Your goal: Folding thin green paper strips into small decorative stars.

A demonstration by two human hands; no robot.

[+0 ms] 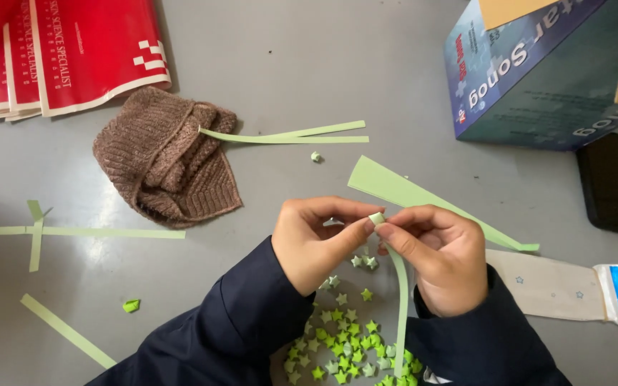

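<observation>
Paper stars (345,343) below; L hand (316,243) & R hand (441,257) grip pinching green strip (400,300).

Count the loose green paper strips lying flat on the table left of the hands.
3: a long horizontal strip, a short strip crossing it, and a diagonal strip at lower left. Others may lie outside the view.

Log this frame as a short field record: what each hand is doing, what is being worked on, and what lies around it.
left hand: left hand pinches the folded end of the green paper strip
right hand: right hand pinches the same fold from the other side
below hands: pile of small green paper stars
table: grey table with loose green strips
other items: brown knitted hat, blue box, red packets
</observation>
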